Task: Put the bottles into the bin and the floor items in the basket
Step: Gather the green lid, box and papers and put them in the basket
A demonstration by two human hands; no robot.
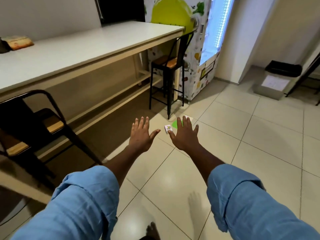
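The left hand [141, 134] and right hand [184, 135] are held out, fingers spread, nothing gripped, seemingly readied for a pickup. Just beyond, between them, a small box [168, 129] and green scrap [175, 124] are seen on the floor [225, 135]; the bin [278, 78] is set well beyond the right hand.

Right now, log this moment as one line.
left hand: open, empty | right hand: open, empty | small box, green piece: on floor, not held | bin: far right

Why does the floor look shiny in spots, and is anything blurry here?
Head view: glare patches sit on the glossy floor tiles; the light strip on the cabinet is blown out; the foot at the bottom edge is smeared by blur; the left hand and right hand look sharp.
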